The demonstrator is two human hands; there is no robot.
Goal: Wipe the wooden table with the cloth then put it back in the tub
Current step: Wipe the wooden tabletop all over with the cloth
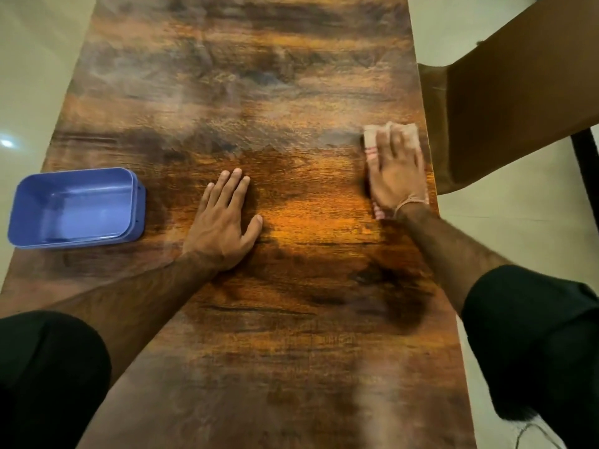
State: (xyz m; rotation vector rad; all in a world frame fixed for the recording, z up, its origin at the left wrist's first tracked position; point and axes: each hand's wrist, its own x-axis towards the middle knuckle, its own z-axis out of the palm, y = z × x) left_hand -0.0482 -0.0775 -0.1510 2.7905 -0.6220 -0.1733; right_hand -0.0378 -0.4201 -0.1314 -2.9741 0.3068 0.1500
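Note:
A long wooden table (275, 92) with dark and orange grain fills the view. My right hand (397, 175) presses flat on a pale pink cloth (372, 136) near the table's right edge; the cloth shows beyond my fingertips and beside my wrist, and both are motion-blurred. My left hand (223, 222) lies flat on the wood in the middle, fingers together, holding nothing. A blue rectangular plastic tub (76, 207) stands empty at the table's left edge, about a hand's length left of my left hand.
A brown chair (505, 92) stands close against the table's right side, next to the cloth. Pale glossy floor (29, 76) shows on both sides of the table. My black sleeves fill the lower corners.

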